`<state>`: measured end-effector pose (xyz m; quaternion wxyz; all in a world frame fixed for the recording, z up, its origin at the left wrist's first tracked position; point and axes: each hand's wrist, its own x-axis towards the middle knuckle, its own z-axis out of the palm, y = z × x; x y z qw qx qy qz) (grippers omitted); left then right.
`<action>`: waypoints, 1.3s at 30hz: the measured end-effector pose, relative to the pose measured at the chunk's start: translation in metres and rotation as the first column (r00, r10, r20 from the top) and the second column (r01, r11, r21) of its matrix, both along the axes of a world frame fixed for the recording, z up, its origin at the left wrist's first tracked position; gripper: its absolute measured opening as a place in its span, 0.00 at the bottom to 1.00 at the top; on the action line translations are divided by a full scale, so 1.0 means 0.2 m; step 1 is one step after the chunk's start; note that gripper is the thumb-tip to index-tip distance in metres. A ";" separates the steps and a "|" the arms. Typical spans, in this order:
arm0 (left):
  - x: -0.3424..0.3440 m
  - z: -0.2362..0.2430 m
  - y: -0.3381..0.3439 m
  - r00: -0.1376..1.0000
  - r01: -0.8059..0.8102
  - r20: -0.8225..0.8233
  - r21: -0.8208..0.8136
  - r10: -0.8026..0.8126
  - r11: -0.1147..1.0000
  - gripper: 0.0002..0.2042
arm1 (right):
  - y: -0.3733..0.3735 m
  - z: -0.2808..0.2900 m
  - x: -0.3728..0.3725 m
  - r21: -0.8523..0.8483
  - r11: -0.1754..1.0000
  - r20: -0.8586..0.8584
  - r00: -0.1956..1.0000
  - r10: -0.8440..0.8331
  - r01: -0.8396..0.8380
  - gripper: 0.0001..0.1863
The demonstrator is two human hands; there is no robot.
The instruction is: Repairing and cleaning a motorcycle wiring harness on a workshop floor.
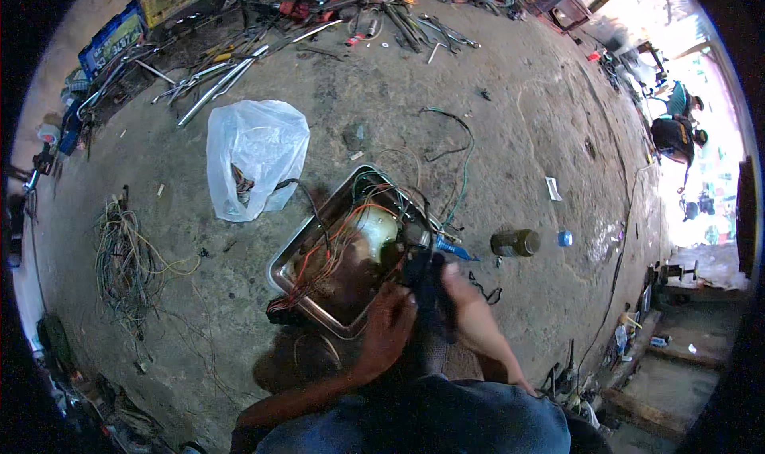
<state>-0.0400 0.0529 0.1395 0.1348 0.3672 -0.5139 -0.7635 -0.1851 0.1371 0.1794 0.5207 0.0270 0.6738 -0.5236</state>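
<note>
Fabric [494, 418] fills the near edge. Ahead, the right hand [476, 318] is curled round a dark, blurred object [430, 287] at the right side of a metal tray [351, 293]; the left hand [390, 318] bends close by, its hold unclear. Wires [339, 235] tangle in the tray; farther off, a translucent plastic bag [267, 139] sits on the floor [550, 127].

Concrete floor [510, 135], metal tray [344, 291], bag [267, 135], probably tools [225, 86]
</note>
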 end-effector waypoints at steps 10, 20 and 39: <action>-0.01 0.05 -0.54 0.949 0.314 -0.051 0.079 -0.310 0.946 0.28 | -0.05 0.07 0.13 0.018 0.924 -0.611 0.727 0.312 -0.381 0.17; -0.28 0.05 -0.59 0.839 -0.037 -0.355 0.721 0.413 0.692 0.08 | -0.27 0.07 0.19 0.042 0.871 -0.314 0.821 0.476 -0.489 0.14; -0.26 0.25 -0.77 0.726 -0.276 -0.356 0.633 0.589 0.723 0.12 | -0.27 0.43 -0.05 -0.454 0.884 -0.638 0.651 -0.412 0.114 0.21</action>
